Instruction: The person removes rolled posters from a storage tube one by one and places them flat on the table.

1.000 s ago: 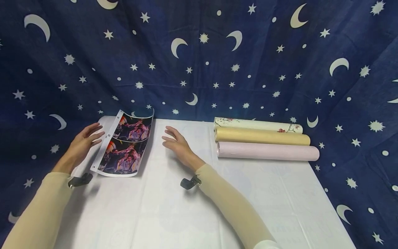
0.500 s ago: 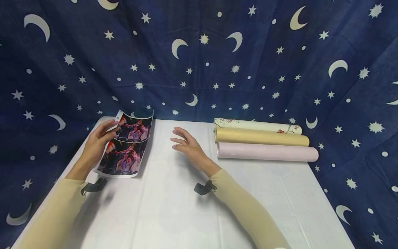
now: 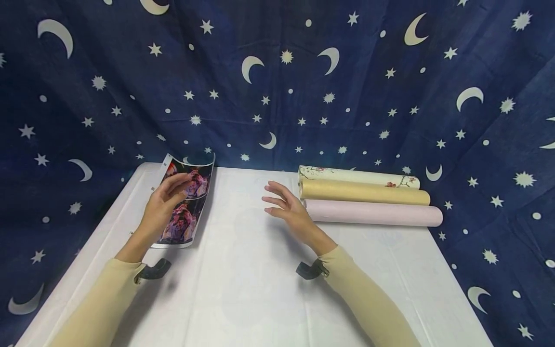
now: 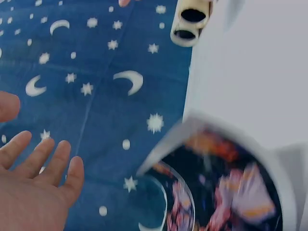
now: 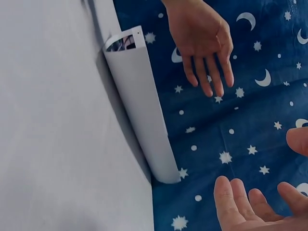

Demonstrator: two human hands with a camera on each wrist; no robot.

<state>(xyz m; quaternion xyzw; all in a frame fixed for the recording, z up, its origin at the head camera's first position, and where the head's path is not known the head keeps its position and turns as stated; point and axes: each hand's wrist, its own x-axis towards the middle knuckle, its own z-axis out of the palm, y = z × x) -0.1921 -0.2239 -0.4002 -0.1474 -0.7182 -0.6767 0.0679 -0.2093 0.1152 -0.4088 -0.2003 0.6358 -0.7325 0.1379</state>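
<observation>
My left hand (image 3: pixel 164 205) hovers over a curled printed sheet (image 3: pixel 179 229) with two matching colour pictures, partly hiding it in the head view. Its fingers are loosely bent and hold nothing; the left wrist view shows the printed sheet (image 4: pixel 231 187) apart from that hand (image 4: pixel 38 192). My right hand (image 3: pixel 297 217) is in the air beside the left end of a pale pink roll (image 3: pixel 373 213), with relaxed fingers and nothing in them. In the right wrist view the sheet's white back (image 5: pixel 139 106) bulges upward at the table's edge.
Behind the pink roll lie a gold roll (image 3: pixel 366 192) and a cream roll with a blossom pattern (image 3: pixel 360 176), side by side at the back right. A dark blue cloth (image 3: pixel 277 96) with moons and stars hangs behind the white table (image 3: pixel 247 289).
Both hands have moved to the right. The left has passed from the sheet's left side to above it, and the right has come close to the pink roll. Sheet and rolls stay put.
</observation>
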